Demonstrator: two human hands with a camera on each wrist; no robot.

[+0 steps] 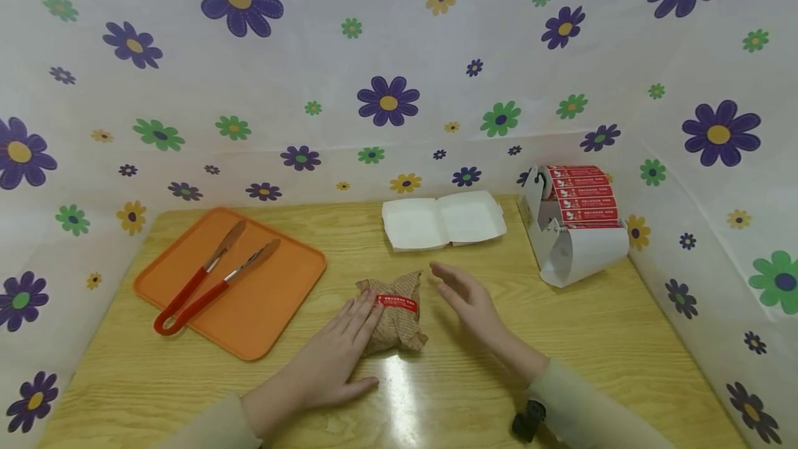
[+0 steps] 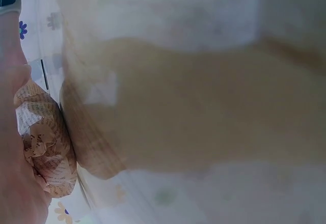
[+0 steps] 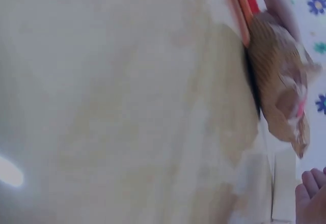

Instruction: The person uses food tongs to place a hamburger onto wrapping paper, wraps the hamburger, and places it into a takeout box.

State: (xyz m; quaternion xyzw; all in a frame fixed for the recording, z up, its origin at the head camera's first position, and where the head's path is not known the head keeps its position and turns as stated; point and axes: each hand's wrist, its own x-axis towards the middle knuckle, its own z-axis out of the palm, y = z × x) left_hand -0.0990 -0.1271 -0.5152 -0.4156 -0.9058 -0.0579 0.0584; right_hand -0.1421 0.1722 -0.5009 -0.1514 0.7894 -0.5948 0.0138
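Observation:
A parcel wrapped in brown printed paper [image 1: 393,331] sits mid-table, a red label [image 1: 397,303] stuck across its top. My left hand [image 1: 333,348] lies on the parcel's left side, fingers straight, fingertips at the label's left end. In the left wrist view the crumpled paper parcel [image 2: 48,142] shows beside that hand. To the right of the parcel, apart from it, my right hand [image 1: 464,303] hovers with its fingers loosely extended and nothing in them. The right wrist view catches its fingertips [image 3: 310,183] below the parcel [image 3: 277,76].
An orange tray [image 1: 274,310] on the left bears red-handled tongs [image 1: 208,289]. Behind the parcel stands an opened white box [image 1: 414,224]. A label dispenser [image 1: 536,220] with a roll of red labels [image 1: 586,192] is at the back right. Flowered cloth surrounds the table.

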